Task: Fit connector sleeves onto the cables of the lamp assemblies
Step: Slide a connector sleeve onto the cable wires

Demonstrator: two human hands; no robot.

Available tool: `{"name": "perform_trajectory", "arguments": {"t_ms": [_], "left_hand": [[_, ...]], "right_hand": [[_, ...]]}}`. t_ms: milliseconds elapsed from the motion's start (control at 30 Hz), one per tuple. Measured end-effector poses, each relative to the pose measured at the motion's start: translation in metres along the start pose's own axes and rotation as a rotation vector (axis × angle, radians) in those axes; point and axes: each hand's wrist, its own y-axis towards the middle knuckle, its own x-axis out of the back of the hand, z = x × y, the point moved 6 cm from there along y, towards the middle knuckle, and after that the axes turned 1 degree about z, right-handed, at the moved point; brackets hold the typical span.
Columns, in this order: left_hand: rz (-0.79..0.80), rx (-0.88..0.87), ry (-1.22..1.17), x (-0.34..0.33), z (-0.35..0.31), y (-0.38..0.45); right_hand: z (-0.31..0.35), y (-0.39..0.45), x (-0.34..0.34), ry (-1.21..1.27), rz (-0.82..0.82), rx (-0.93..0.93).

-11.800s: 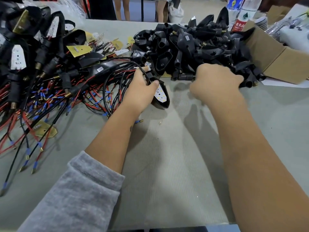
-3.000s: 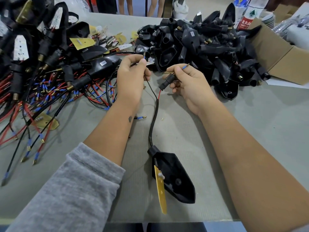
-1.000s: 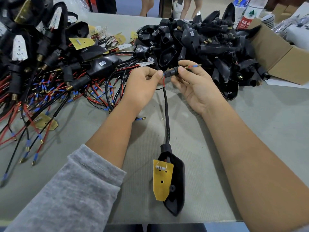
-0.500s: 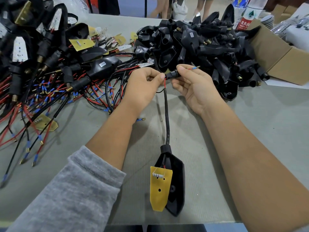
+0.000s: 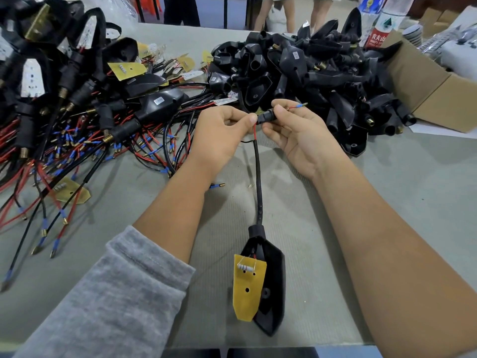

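Sleeve (image 5: 265, 117), black tube, on red wire (image 5: 296, 107).
Left hand (image 5: 219, 135) pinches wire; right hand (image 5: 302, 133) grips sleeve; glossy pointed lamp (image 5: 271, 293) at 6 o'clock.

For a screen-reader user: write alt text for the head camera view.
Two bare hands thread a red wire through a small black connector sleeve: the left hand pinches the wire, the right hand holds the sleeve. The black cable runs down to a lamp housing with a yellow board on a grey table, heaps of parts behind.
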Motion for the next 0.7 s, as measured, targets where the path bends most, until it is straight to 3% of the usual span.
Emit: {"name": "perform_trajectory", "arguments": {"t_ms": [167, 300, 533, 700], "left_hand": [[-0.017, 0.073, -0.070, -0.002, 0.006, 0.002], [-0.059, 0.094, 0.009, 0.001, 0.012, 0.007], [-0.029, 0.035, 0.006, -0.001, 0.007, 0.004], [-0.046, 0.083, -0.076, 0.000, 0.009, 0.005]], "right_hand": [[0.000, 0.000, 0.001, 0.018, -0.055, 0.024], [0.000, 0.001, 0.003, 0.062, -0.099, 0.037], [-0.001, 0.000, -0.001, -0.009, -0.060, 0.055], [0.000, 0.000, -0.001, 0.016, -0.077, 0.043]]}}
